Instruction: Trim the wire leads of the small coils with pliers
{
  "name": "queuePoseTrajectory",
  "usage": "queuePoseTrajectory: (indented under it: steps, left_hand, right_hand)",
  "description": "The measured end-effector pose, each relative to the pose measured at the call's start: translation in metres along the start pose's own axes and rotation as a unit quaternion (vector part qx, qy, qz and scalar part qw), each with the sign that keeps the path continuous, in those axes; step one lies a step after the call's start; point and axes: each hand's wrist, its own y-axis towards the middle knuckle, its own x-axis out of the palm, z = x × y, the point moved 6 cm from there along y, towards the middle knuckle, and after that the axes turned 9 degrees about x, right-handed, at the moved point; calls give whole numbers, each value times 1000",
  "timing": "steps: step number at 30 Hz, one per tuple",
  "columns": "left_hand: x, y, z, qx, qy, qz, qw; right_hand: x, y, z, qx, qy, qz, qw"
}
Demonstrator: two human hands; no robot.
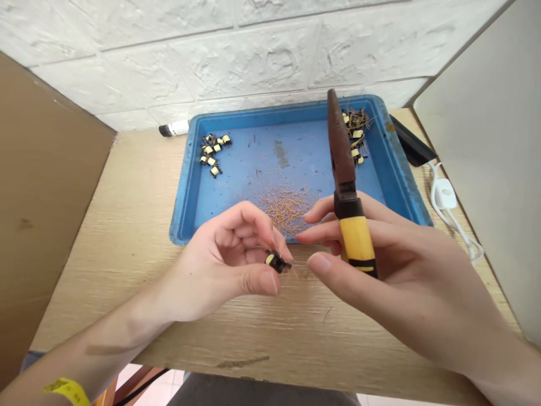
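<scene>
My left hand (pixel 230 256) pinches a small black and yellow component (pixel 276 261) between thumb and fingertips, just in front of the blue tray (pixel 188 197). My right hand (pixel 380 270) holds a tool with a yellow and black handle (pixel 357 239); its dark brown tip points up over the tray. The right thumb and fingertips reach toward the component, almost touching it. Both hands hover above the wooden table (pixel 127 225).
The tray holds a cluster of small components at the back left (pixel 213 152), another tangled group at the back right (pixel 357 135), and a heap of thin copper wire clippings (pixel 287 203). A marker (pixel 173 129) lies behind the tray. A white cable with switch (pixel 443 194) lies right.
</scene>
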Motion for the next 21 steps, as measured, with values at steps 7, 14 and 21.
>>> queuePoseTrajectory:
  steps: [7,14,21]
  left_hand:
    - [3,-2,4,63,64,52,995]
    - [1,-2,0,30,54,61,996]
    - [1,-5,-4,-8,62,71,996]
  right_hand:
    - [8,-4,-4,-31,27,7,999]
    - [9,-6,-2,-49,-10,28,998]
    - [7,-8,-3,-49,-38,50,997]
